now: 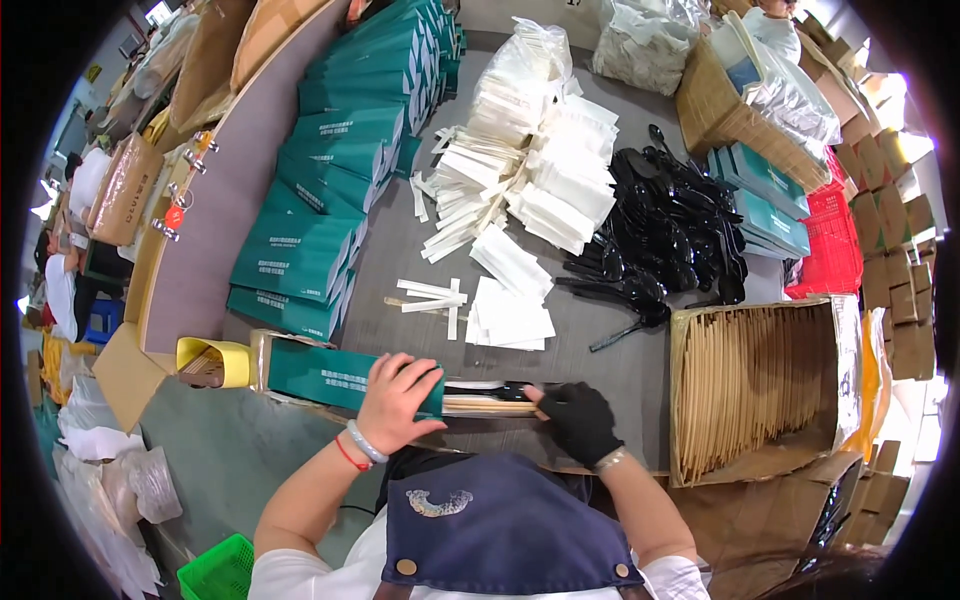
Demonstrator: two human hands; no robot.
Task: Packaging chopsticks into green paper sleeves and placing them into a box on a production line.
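Note:
At the table's near edge, my left hand [398,400] is bare and lies over the right end of a long green paper sleeve [318,376], gripping it between fingers and thumb. From the sleeve's mouth stick out wooden chopsticks [488,406], a black plastic spoon [498,391] and a strip of white. My right hand [580,424], in a black fingerless glove, is closed around their outer ends. How far they reach inside the sleeve is hidden. Just beyond the hands lie white paper packets [508,314] and a few thin white strips [432,297].
Green sleeves [300,255] are stacked along the left side. White packets [560,170] form a heap in the middle, beside black spoons [670,220]. A carton of chopsticks [755,390] stands at right. A yellow container [214,362] sits at the left front edge.

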